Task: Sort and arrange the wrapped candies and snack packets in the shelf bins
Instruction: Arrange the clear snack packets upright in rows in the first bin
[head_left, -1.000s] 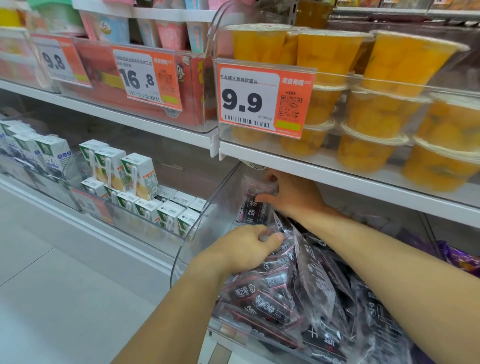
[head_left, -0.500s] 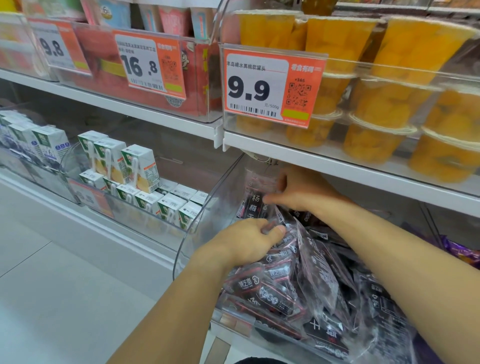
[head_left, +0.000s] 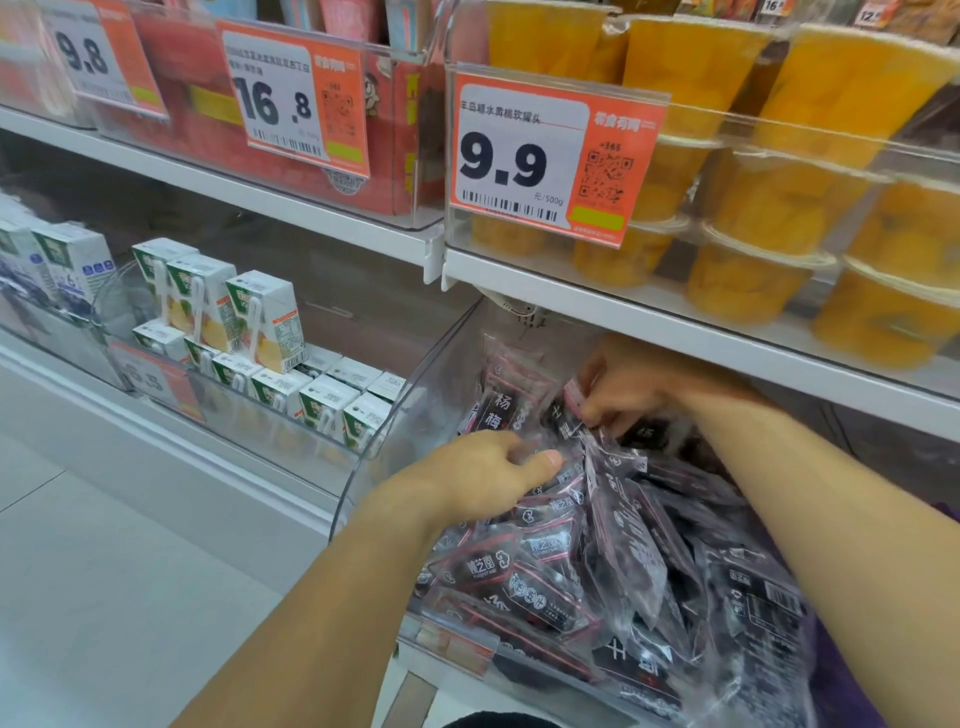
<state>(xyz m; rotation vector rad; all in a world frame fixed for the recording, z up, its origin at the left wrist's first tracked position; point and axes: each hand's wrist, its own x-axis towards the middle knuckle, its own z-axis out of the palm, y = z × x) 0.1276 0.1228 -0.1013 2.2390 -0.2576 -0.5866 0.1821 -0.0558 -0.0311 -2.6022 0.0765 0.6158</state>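
Dark snack packets (head_left: 571, 571), lower right of frame: light, crinkly, slippery film; best pinched by sealed edges. Right hand (head_left: 631, 387) pinches one packet; left hand (head_left: 488, 480) curls around others.

Dark clear-wrapped snack packets (head_left: 550, 582) heaped in a clear shelf bin (head_left: 415, 415)

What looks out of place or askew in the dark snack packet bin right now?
The dark snack packets lie jumbled in the clear bin, tilted and overlapping rather than in rows; some at the lower right bulge past its front edge. Both the left hand and right hand are in the pile. No packet looks torn.
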